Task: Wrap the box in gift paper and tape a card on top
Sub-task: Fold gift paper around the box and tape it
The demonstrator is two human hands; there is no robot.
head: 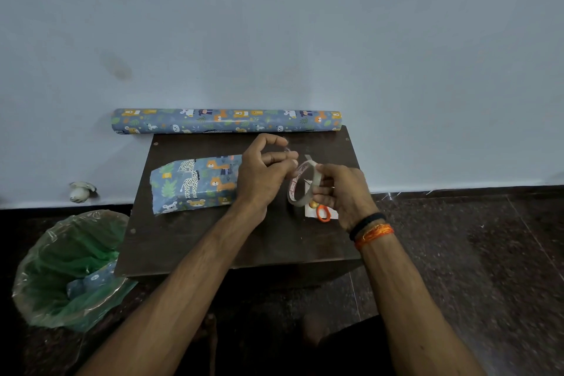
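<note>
The box [195, 185], wrapped in blue animal-print paper, lies on the left part of a small dark table [213, 241]. Its left end of paper sticks out loose. Over the table's right half my right hand [338, 192] grips a roll of clear tape [300, 185] held upright. My left hand [264, 171] is just left of the roll, fingers curled, pinching the tape's free end. Under my right hand lie orange-handled scissors [323, 213] on a white card [311, 211], mostly hidden.
A roll of the same gift paper [225, 121] lies along the wall at the table's far edge. A bin with a green liner [67, 268] stands on the floor at the left, paper scraps inside. A small white object [80, 191] sits by the wall.
</note>
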